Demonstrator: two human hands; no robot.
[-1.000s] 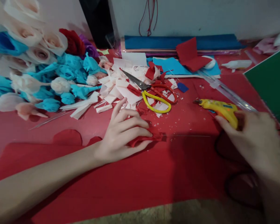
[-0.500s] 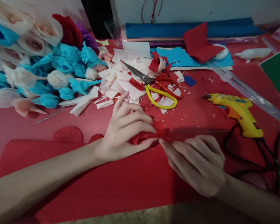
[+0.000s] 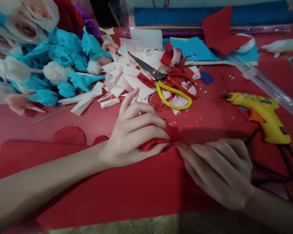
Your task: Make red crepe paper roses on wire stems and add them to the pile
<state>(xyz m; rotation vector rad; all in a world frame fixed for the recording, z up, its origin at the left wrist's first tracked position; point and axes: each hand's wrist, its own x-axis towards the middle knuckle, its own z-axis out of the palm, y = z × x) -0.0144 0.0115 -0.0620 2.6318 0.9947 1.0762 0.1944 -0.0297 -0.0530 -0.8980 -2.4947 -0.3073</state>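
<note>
My left hand (image 3: pixel 134 133) is closed on a small piece of red crepe paper (image 3: pixel 150 144), with its little finger lifted. The paper gathers to a narrow end at the right, beyond my thumb and fingers. My right hand (image 3: pixel 219 172) pinches that narrow end; its fingertips nearly meet my left thumb. A thin straight stick or wire shows faintly behind my right knuckles, and most of it is hidden. Beneath both hands lies a large red sheet (image 3: pixel 127 191). Rounded red cut pieces (image 3: pixel 69 136) rest by my left forearm.
Scissors (image 3: pixel 158 75) with red and yellow handles lie on a heap of paper scraps (image 3: pixel 127 76). A yellow glue gun (image 3: pixel 261 112) with a dark cord is at right. Paper flowers (image 3: pixel 63 52) crowd the left; a blue roll (image 3: pixel 185 16) lies at the back.
The view has shifted slightly. My right hand has moved right, a little away from my left hand, and more of the red paper shows between my left fingers.
</note>
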